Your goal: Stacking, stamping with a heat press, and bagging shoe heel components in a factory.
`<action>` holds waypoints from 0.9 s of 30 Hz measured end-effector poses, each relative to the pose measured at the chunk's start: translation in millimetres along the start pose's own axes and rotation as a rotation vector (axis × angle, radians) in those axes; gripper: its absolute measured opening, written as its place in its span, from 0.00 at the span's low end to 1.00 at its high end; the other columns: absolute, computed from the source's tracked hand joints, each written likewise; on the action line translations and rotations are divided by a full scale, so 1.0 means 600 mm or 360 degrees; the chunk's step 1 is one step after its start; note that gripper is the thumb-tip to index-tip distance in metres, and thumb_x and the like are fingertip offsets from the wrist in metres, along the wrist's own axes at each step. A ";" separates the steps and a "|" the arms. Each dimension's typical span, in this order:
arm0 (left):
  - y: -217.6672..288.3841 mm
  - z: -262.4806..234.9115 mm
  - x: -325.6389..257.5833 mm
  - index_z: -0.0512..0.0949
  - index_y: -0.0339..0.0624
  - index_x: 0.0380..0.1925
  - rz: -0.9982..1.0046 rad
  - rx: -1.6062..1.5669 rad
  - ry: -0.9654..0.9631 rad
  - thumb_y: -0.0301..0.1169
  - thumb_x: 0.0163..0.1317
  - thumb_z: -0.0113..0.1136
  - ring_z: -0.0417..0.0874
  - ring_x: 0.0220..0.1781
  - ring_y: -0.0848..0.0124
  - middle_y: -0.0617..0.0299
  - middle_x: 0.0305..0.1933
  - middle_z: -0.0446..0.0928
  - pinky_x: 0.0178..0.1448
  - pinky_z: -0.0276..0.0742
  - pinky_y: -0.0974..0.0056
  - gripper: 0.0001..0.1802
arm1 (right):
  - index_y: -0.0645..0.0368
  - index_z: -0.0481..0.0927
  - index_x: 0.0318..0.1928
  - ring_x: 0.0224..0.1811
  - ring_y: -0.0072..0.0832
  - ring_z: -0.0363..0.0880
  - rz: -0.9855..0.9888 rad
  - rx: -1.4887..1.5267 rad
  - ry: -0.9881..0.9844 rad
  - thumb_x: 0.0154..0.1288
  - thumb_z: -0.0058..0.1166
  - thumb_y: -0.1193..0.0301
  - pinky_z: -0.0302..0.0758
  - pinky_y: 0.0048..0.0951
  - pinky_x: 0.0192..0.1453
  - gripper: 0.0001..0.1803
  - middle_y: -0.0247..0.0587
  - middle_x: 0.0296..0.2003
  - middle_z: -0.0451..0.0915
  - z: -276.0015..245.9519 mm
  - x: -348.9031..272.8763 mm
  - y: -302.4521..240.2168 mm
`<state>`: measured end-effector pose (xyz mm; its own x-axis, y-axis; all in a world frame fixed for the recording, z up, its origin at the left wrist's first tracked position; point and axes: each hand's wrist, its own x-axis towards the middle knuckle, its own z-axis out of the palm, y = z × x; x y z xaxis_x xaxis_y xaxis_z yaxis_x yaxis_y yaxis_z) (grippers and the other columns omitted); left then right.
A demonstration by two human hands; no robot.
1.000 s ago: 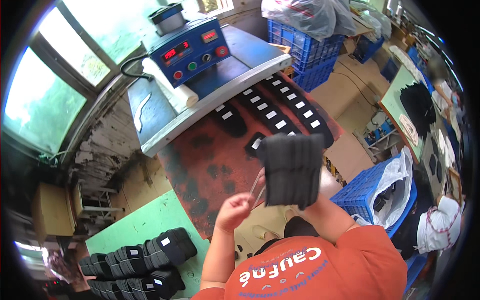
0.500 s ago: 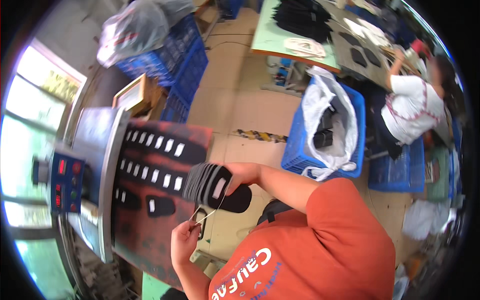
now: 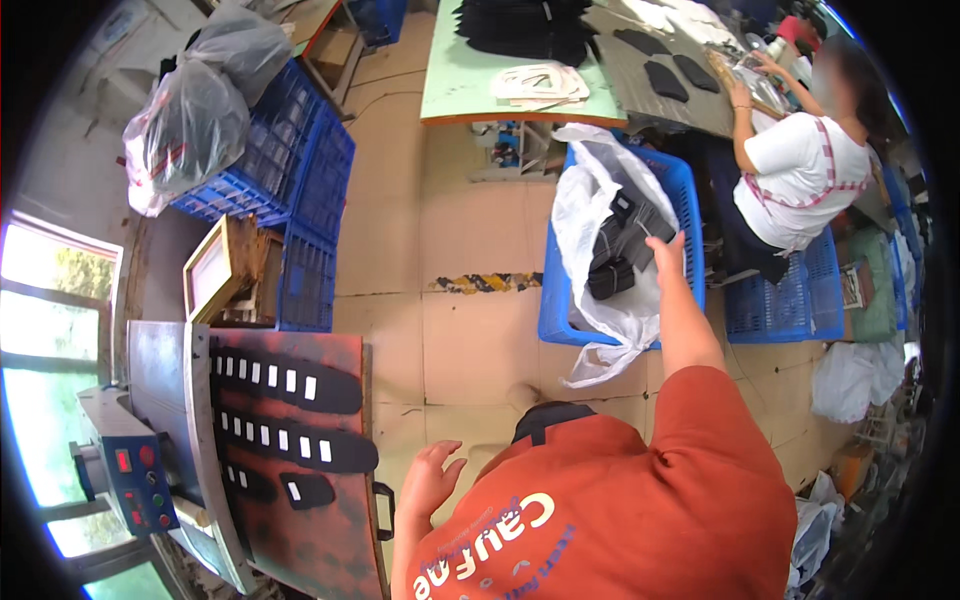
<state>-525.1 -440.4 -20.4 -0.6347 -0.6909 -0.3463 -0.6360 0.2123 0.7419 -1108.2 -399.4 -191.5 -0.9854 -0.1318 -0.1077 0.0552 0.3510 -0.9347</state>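
My right arm stretches out to a white plastic bag (image 3: 582, 215) that lines a blue basket. At the end of it my right hand (image 3: 668, 258) has its fingers closed on the edge of a banded bundle of black fabric pads (image 3: 640, 234), inside the bag's mouth. Other black bundles (image 3: 610, 279) lie beneath and beside it. My left hand (image 3: 436, 478) is empty with fingers apart, beside the reddish press board (image 3: 300, 540). On that board lie rows of overlapped black pads (image 3: 335, 450) with white labels, and a single labelled pad (image 3: 308, 490).
Left of the board stands a heat press with a blue control box (image 3: 140, 475). Blue crates (image 3: 310, 190) with a filled plastic bag rise at the far left. A green table (image 3: 450, 85) holds black stacks. A co-worker (image 3: 800, 170) sits right of the blue basket (image 3: 690, 220).
My right hand has carried the black pad bundle from beside the board over to the bag. My left hand has let go of the band and dropped back. The view has shifted right.
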 end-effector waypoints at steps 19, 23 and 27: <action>-0.612 -0.424 -0.186 0.75 0.20 0.46 -0.1631 -0.0111 0.2366 0.40 0.54 0.73 0.82 0.53 0.44 0.31 0.49 0.79 0.59 0.76 0.50 0.32 | 0.51 0.69 0.66 0.75 0.65 0.44 -0.1955 -0.0468 -0.2984 0.63 0.51 0.76 0.54 0.58 0.75 0.29 0.62 0.71 0.49 0.292 -1.157 -0.188; -0.601 -0.393 -0.226 0.74 0.23 0.50 -0.1209 -0.0618 0.2125 0.31 0.59 0.69 0.83 0.47 0.57 0.43 0.48 0.81 0.52 0.78 0.57 0.25 | 0.49 0.68 0.67 0.67 0.59 0.56 -0.2163 -0.0345 -0.2609 0.56 0.59 0.76 0.60 0.53 0.68 0.36 0.63 0.68 0.53 0.318 -1.197 -0.161; -0.548 -0.339 -0.275 0.76 0.32 0.50 -0.0879 -0.1214 0.2236 0.25 0.62 0.64 0.82 0.41 0.70 0.58 0.44 0.82 0.41 0.77 0.65 0.16 | 0.50 0.59 0.71 0.56 0.48 0.68 -0.1517 -0.0083 -0.2748 0.44 0.69 0.80 0.68 0.43 0.62 0.52 0.54 0.58 0.66 0.311 -1.171 -0.173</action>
<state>-121.9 -536.8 -90.3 0.6945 -0.6880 -0.2106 -0.0242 -0.3149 0.9488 -391.6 -516.1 -81.7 0.4944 -0.8564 0.1488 -0.3415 -0.3488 -0.8727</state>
